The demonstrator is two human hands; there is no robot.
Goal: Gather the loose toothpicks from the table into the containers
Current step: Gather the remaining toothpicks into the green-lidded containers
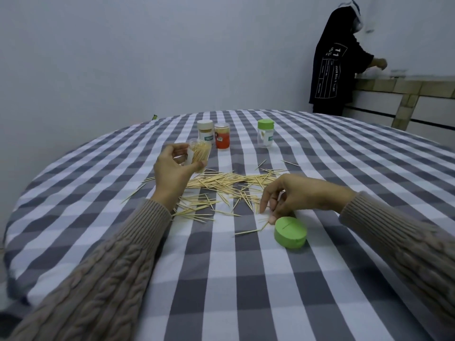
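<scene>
Loose toothpicks (229,185) lie scattered across the middle of the checked tablecloth (221,267). My left hand (172,171) holds a clear container (200,153) above the table, tilted and nearly full of toothpicks. My right hand (293,195) is low over the cloth, its fingers curled and pinching at toothpicks by the near edge of the pile. A green lid (290,233) lies flat on the cloth just in front of that hand. A few single toothpicks (248,232) lie left of the lid.
Three more containers stand at the back: a white-lidded one (205,131), a red one (222,136) and a clear one with a green lid (265,133). A person in dark clothes (337,67) stands at the far right by a wooden frame (403,94).
</scene>
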